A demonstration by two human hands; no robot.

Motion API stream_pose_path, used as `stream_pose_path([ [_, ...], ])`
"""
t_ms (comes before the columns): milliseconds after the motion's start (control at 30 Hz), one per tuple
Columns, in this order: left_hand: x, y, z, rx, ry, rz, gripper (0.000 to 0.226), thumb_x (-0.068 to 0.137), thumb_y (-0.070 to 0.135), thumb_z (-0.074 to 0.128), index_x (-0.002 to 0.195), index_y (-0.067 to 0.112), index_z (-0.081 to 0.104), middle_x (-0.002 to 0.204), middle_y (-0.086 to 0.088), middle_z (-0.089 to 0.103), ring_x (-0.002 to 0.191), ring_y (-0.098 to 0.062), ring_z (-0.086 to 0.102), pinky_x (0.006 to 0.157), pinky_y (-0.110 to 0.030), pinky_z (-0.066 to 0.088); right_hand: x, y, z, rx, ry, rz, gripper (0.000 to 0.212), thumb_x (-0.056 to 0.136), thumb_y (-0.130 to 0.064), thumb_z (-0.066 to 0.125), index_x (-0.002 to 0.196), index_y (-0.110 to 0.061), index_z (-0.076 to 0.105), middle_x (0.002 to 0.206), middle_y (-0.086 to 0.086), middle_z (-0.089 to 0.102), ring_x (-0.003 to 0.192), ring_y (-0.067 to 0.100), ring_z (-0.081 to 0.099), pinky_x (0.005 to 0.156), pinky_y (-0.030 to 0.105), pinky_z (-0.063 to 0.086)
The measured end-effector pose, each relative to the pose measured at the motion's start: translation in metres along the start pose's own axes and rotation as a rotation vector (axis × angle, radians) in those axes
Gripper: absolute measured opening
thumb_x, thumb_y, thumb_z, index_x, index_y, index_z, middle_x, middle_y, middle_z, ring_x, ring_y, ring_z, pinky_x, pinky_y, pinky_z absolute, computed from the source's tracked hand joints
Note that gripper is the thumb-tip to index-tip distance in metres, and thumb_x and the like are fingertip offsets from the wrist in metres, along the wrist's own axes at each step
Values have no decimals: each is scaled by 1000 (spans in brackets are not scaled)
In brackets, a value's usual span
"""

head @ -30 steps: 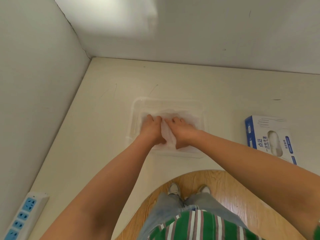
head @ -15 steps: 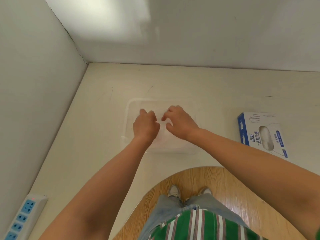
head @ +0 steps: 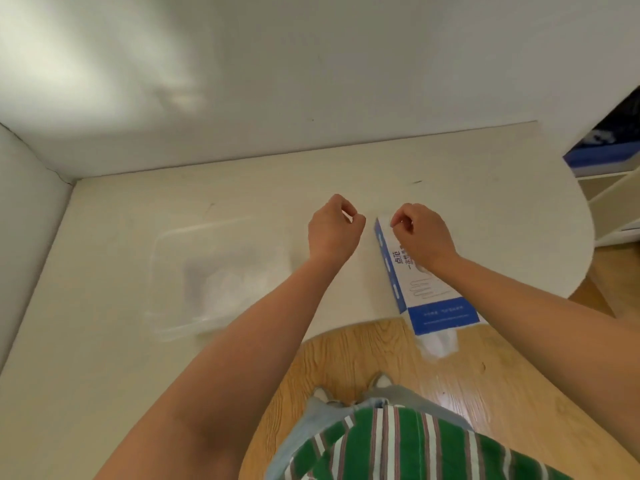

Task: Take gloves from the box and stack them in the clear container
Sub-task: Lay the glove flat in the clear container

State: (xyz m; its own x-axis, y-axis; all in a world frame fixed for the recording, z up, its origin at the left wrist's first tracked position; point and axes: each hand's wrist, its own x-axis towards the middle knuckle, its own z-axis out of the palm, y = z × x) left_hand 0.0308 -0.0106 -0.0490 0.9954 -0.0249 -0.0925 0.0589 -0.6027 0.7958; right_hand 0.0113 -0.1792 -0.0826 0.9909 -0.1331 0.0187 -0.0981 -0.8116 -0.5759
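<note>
Head view: on the pale bench (head: 104,341), the clear container (head: 162,258) sits at left, white gloves (head: 232,289) heaped inside. My left hand (head: 334,230) hovers right of it, fingers curled, thumb against forefinger, nothing visible in them. My right hand (head: 424,237) hangs over the blue-and-white glove box (head: 429,299), fingers curled; whether they pinch anything I cannot tell. A loose glove (head: 440,344) pokes from the box's near end.

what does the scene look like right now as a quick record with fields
container: clear plastic rectangular container, on cream table, left side
contents: pale thin gloves piled inside
box: blue and white cardboard glove box, right of container
left hand: fingers curled, nothing seen held
right hand: fingers curled above box; grip unclear
</note>
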Motion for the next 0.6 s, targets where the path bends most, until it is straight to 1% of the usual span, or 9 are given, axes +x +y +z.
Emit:
stream_pose_path([
  [67,-3,4,28,29,-115,-8,4,87,23,60,87,21,57,71,10,55,69,-11,53,56,-20,34,-5,32,-10,-100,-113,137,12,92,-14,51,95,-18,61,99,5,58,82,19,56,72,33,48],
  [133,-6,5,55,47,-210,-29,6,85,21,62,86,21,56,73,7,58,69,-15,56,58,-24,42,-11,54,-14,-155,-255,209,18,93,-18,53,109,-21,61,108,9,56,87,24,59,77,36,50],
  [200,-8,5,73,52,-291,-60,7,85,19,63,87,21,56,77,2,62,69,-20,60,66,-35,54,-14,62,-13,-174,-341,202,29,96,-26,51,124,-24,58,115,11,53,89,25,59,79,36,51],
  [233,-9,7,83,50,-320,-71,7,85,19,63,87,20,57,78,0,63,70,-21,61,70,-39,57,-15,65,-13,-171,-362,202,35,98,-29,48,131,-26,54,118,12,51,92,27,59,81,37,51],
  [333,-10,6,99,77,-366,-79,10,86,22,64,92,18,57,81,0,61,80,-24,65,74,-41,57,-14,62,-6,-221,-383,172,45,99,-34,45,143,-31,43,125,11,46,102,29,58,86,40,51],
  [400,-10,2,107,128,-373,-88,16,85,20,63,100,15,58,86,0,60,88,-24,64,74,-35,52,-12,60,-2,-300,-383,150,44,98,-35,47,142,-30,44,124,11,45,101,29,58,81,36,49],
  [467,-10,-2,111,168,-366,-97,24,83,16,64,106,12,58,93,-3,63,91,-22,61,70,-28,43,-11,59,2,-321,-347,164,38,97,-32,50,134,-26,54,121,10,47,100,29,59,77,34,46],
  [533,-10,-3,113,199,-370,-98,29,81,13,66,108,10,57,97,-6,64,92,-22,59,70,-26,38,-12,58,4,-274,-272,204,26,96,-30,52,116,-24,66,115,9,52,94,28,60,71,31,43],
  [600,-10,-3,114,223,-369,-101,30,81,12,66,109,10,57,100,-6,64,94,-23,59,71,-26,38,-10,59,7,-209,-210,223,21,94,-29,53,98,-22,73,106,5,57,88,25,61,67,29,42],
])
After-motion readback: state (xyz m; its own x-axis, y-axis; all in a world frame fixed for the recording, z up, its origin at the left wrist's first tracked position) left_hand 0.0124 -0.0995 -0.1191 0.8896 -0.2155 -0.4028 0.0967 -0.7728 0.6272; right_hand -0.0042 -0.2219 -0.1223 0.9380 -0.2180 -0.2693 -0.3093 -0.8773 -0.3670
